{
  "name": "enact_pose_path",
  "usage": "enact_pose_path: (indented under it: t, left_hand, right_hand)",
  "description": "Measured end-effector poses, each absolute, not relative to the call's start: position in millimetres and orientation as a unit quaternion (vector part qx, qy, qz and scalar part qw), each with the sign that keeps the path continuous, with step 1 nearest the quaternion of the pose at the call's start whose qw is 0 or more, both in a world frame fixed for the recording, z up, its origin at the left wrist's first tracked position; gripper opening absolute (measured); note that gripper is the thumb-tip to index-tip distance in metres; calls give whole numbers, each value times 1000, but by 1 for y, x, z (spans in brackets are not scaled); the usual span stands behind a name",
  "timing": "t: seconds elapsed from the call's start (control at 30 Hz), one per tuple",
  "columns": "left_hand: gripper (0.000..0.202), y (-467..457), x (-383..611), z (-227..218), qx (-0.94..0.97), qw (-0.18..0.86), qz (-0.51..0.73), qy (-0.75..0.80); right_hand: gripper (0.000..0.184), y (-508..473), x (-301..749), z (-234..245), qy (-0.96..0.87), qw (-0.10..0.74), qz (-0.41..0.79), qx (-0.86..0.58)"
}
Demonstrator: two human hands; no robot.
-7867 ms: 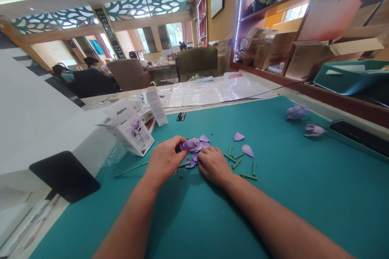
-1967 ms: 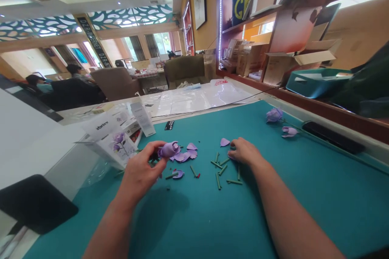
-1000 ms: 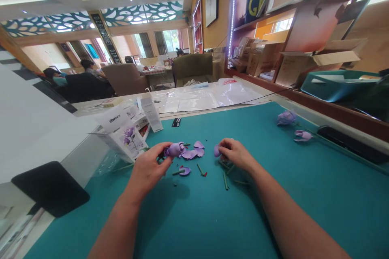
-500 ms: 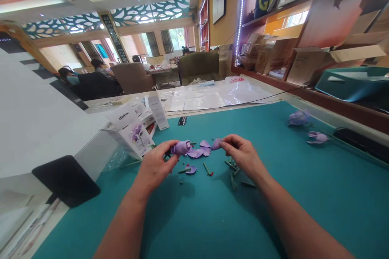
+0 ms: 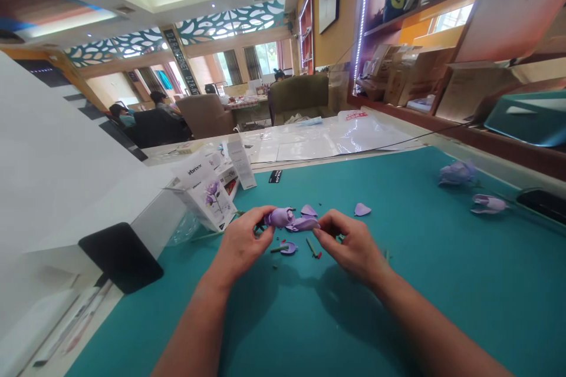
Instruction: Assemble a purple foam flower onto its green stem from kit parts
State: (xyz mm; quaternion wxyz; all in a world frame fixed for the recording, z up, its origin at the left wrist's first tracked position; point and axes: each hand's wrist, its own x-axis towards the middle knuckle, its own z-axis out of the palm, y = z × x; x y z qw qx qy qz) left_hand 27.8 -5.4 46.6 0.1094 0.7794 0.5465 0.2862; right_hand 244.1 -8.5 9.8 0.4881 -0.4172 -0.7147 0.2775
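Observation:
My left hand (image 5: 245,244) grips a lilac foam flower bud (image 5: 279,218) at its base. My right hand (image 5: 349,241) pinches a lilac foam petal (image 5: 303,224) whose tip lies against the bud. Both hands are close together over a teal mat (image 5: 442,312). Another petal (image 5: 309,210) lies just beyond them, and a further one (image 5: 362,209) sits farther right. A curved petal (image 5: 288,248) and short green stem pieces (image 5: 312,247) lie below the hands. Two finished lilac flowers (image 5: 457,173) rest at the mat's far right.
A printed flower-kit box (image 5: 207,203) and a leaflet (image 5: 241,165) stand at the mat's far left edge. A black pad (image 5: 120,257) lies left of the mat. Shelves with cardboard boxes (image 5: 411,76) and a teal tray (image 5: 528,121) line the right. Seated people (image 5: 159,121) are far back.
My right hand has moved down and toward my left hand, carrying the petal against the bud. It now covers most of the green stem pieces. The whole view has shifted slightly.

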Motion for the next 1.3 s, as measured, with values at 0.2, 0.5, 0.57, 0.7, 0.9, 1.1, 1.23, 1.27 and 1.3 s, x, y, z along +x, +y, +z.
enact_pose_path:
  t: [0.2,0.5,0.57,0.7,0.9,1.1,1.23,1.27,1.3]
  left_hand:
    - [43,-5,27,43,792,126,275,530]
    - [41,-1,31,43,811,102,252,518]
    - [38,0,33,45,812,93,249,520]
    - [37,3,39,48,812,72,233,530]
    - [37,5,48,55,791,47,202,576]
    - [36,2,60,55,777,60,187,598]
    - [32,1,63,49,769,79,193,604]
    - [29,1,63,48,767,81,199,604]
    - [26,1,62,47,766,83,208,603]
  right_hand:
    - [13,-12,237,7,-753,470,236,-396]
    - [15,-15,231,2,-788,466,129,-380]
    - [15,-15,231,0,-792,466,113,-379]
    - [14,-15,232,2,-781,479,101,-387]
    - [15,-13,235,5,-764,493,111,-401]
    - [14,-10,236,1,-760,492,102,-411]
    - [14,-6,236,-2,-756,485,97,-428]
    - [14,-6,236,-2,-756,483,97,-431]
    - [14,-6,236,-3,-756,481,97,-432]
